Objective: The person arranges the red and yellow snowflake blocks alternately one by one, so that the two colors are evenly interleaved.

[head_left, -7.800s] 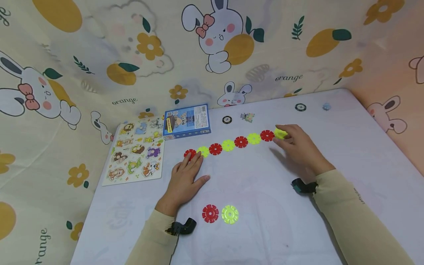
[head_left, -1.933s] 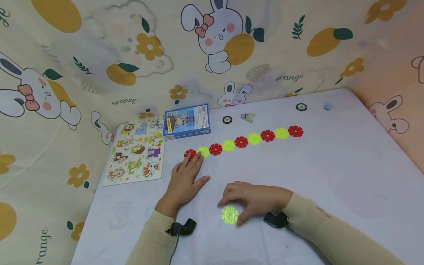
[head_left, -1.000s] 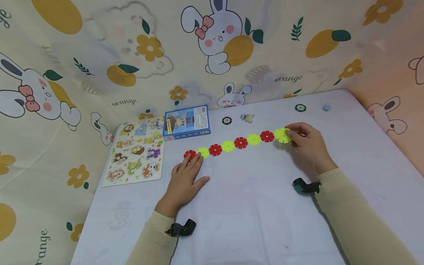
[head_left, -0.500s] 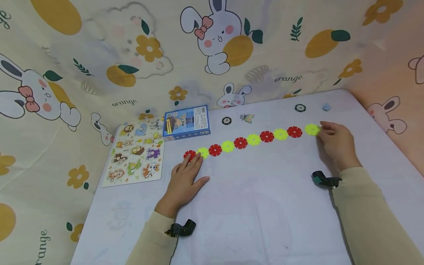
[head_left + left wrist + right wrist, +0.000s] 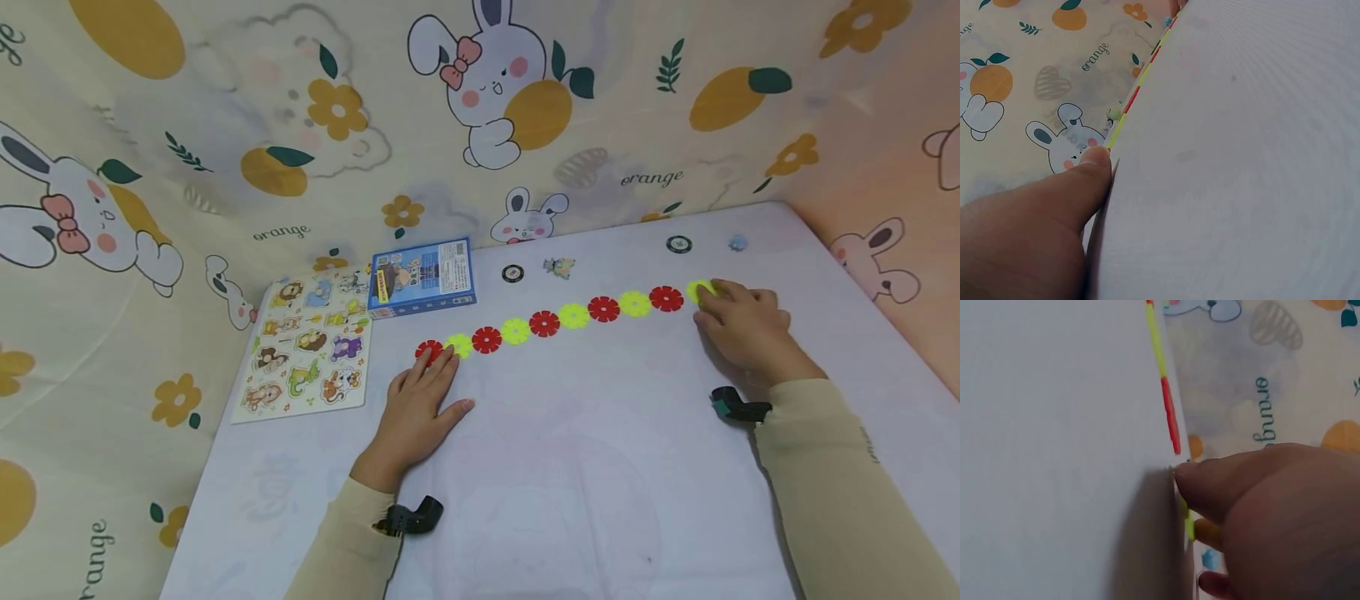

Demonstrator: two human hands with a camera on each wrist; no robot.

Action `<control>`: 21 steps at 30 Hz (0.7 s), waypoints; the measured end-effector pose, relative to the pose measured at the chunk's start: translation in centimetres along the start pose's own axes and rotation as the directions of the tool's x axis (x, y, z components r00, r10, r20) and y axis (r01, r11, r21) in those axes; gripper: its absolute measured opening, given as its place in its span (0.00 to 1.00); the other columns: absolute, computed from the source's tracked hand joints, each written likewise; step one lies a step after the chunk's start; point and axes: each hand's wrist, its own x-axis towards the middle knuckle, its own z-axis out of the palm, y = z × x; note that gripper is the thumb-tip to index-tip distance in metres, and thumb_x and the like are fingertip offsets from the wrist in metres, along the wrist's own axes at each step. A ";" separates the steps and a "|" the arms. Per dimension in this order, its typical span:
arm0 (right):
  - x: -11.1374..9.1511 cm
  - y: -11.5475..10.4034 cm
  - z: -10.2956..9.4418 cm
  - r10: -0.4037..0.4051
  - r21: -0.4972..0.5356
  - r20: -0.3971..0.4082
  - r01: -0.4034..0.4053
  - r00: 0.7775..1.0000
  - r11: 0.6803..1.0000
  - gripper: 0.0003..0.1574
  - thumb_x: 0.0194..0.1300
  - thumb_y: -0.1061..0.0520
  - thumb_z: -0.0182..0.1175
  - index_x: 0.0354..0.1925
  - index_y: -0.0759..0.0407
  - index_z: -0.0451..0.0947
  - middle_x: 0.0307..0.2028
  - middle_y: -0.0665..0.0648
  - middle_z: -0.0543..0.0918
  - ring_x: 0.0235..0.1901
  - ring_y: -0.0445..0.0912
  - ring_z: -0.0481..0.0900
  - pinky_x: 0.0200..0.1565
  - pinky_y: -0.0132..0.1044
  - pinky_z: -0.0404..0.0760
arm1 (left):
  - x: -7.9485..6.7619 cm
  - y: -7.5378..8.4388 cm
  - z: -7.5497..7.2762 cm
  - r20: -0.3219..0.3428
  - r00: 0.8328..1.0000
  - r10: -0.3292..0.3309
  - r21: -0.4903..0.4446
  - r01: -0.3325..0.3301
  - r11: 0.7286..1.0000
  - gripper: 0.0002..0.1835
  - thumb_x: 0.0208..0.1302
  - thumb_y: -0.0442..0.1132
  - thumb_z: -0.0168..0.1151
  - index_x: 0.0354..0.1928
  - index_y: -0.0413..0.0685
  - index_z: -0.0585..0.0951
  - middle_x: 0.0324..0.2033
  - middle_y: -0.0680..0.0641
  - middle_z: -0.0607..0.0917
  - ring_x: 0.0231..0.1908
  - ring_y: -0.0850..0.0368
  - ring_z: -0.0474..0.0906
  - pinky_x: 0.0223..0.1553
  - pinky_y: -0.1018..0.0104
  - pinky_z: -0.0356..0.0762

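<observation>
A slanting row of flat, notched plastic snowflake discs, red and yellow-green by turns, lies on the white table. At its left end, my left hand [image 5: 420, 412] rests with straight fingers on the red disc [image 5: 430, 350] and the adjoining yellow-green disc [image 5: 459, 345], partly covering both. My right hand [image 5: 750, 329] holds a yellow-green disc [image 5: 699, 290] between thumb and fingers at the right end, hiding much of it. A narrow gap parts that disc from the last red disc [image 5: 666, 298]. In the right wrist view, the thumb [image 5: 1194, 478] stands beside the discs' edges.
Behind the row lie two black round pieces, one on the left [image 5: 513, 273] and one on the right [image 5: 679, 244], a small colourful figure [image 5: 559, 267] and a small blue piece [image 5: 738, 242]. A blue box [image 5: 423, 277] adjoins an animal picture board [image 5: 303, 346] at left.
My right hand has taken the last yellow-green disc from the table front to the row's right end and lowered it near the red disc. The left hand has stayed in place.
</observation>
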 end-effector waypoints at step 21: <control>-0.3 -0.9 0.4 -0.012 0.059 -0.090 0.018 0.996 0.998 0.46 0.66 0.33 0.52 0.74 0.47 0.52 0.70 0.69 0.48 0.65 0.71 0.42 0.48 0.69 0.52 | -0.1 -0.2 0.2 0.002 1.000 0.009 -0.008 -0.009 1.000 0.40 0.64 0.69 0.45 0.74 0.59 0.57 0.73 0.58 0.52 0.72 0.51 0.37 0.65 0.44 0.42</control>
